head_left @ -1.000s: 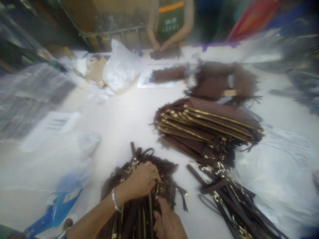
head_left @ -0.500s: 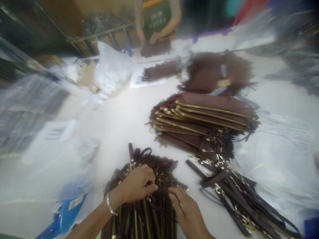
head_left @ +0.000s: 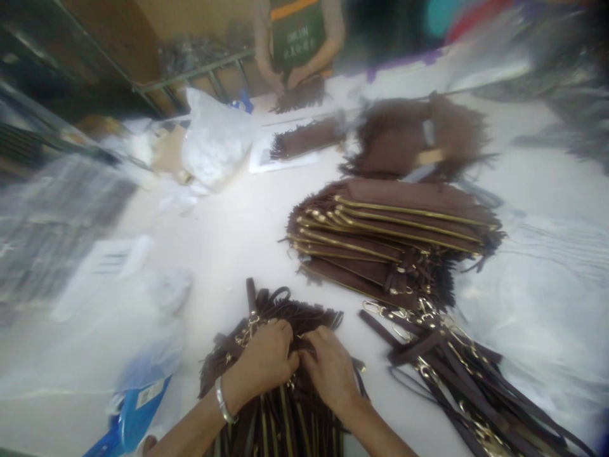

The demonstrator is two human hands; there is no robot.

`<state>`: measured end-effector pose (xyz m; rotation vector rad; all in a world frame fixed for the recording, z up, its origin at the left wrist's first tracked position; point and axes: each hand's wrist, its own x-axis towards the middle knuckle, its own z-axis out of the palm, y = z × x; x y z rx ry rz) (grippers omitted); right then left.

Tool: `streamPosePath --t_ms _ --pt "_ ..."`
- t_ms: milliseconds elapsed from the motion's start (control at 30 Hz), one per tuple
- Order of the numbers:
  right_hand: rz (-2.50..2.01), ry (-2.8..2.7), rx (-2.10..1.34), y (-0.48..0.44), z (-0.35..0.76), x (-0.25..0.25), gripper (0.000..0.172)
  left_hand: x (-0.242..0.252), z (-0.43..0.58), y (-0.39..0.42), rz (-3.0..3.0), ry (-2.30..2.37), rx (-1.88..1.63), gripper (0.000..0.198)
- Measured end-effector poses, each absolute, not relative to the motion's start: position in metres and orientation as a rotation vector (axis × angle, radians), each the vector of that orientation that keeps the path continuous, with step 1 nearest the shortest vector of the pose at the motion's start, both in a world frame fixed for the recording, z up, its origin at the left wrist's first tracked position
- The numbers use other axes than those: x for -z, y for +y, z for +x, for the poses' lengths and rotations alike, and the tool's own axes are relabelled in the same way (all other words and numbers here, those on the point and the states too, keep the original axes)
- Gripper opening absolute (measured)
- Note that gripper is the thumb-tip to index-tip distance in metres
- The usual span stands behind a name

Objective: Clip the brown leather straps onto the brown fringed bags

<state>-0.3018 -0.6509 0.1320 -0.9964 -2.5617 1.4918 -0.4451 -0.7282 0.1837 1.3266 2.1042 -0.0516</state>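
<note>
A pile of dark brown fringed pouches with gold zips and straps (head_left: 280, 419) lies at the near edge of the white table (head_left: 228, 235). My left hand (head_left: 264, 358), with a silver bracelet at the wrist, rests on top of it, fingers curled into the fringe and clasps. Right beside it, my right hand (head_left: 330, 371) also has its fingers bent down into the same pile. The two hands touch. What exactly the fingertips pinch is hidden in the fringe.
A fanned stack of brown zip pouches (head_left: 390, 235) lies to the right, with loose brown straps with gold clasps (head_left: 451, 381) below it. More fringed pieces (head_left: 413, 136) lie beyond. Clear plastic bags (head_left: 537, 304) flank both sides. Another person (head_left: 297, 44) stands at the far edge.
My right hand has come up from the lower edge onto the pile and now meets my left hand. The left hand stayed on the pile.
</note>
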Motion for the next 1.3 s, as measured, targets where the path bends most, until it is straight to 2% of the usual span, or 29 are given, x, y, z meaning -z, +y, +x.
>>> streamPosePath --t_ms 167,300,400,467,533,600,700,867,1033,1100,1233,1300 --pt "-1.009 -2.463 -1.574 -0.654 -0.3 -0.132 0.019 -0.173 -0.446 -0.73 1.308 2.095 -0.013 0.019" --pt "-0.97 -2.475 -1.561 -0.656 -0.298 -0.134 0.021 -0.164 -0.443 -0.728 1.286 2.092 -0.052 0.017" --pt "-0.979 -2.451 -1.525 -0.633 -0.277 -0.129 0.015 -0.158 -0.444 -0.724 1.293 2.061 -0.007 0.019" --pt "-1.137 -2.458 -1.294 -0.601 -0.248 -0.127 0.019 -0.156 -0.444 -0.723 1.296 2.053 0.0 0.019" --pt "-1.371 -2.487 -0.861 -0.561 -0.21 -0.125 0.027 -0.155 -0.443 -0.723 1.283 2.067 -0.002 0.02" --pt "-1.592 -2.534 -0.47 -0.522 -0.171 -0.121 0.028 -0.155 -0.442 -0.722 1.266 2.084 -0.004 0.021" --pt "-1.807 -2.715 -0.272 -0.486 -0.129 -0.115 0.026 -0.157 -0.439 -0.718 1.256 2.103 0.013 0.022" --pt "-1.765 -2.62 -0.558 -0.484 -0.115 -0.13 0.03 -0.161 -0.437 -0.715 1.227 2.117 0.064 0.019" --pt "-1.486 -2.334 -1.334 -0.51 -0.157 -0.162 0.035 -0.166 -0.436 -0.717 1.259 2.124 -0.046 0.015" --pt "-1.326 -2.337 -1.545 -0.527 -0.184 -0.162 0.037 -0.171 -0.436 -0.717 1.28 2.102 -0.137 0.02" --pt "-1.024 -2.481 -1.671 -0.569 -0.238 -0.14 0.039 -0.177 -0.44 -0.721 1.306 2.018 -0.368 0.043" --pt "-0.837 -2.542 -1.656 -0.589 -0.259 -0.129 0.04 -0.177 -0.444 -0.723 1.277 1.99 -0.459 0.041"
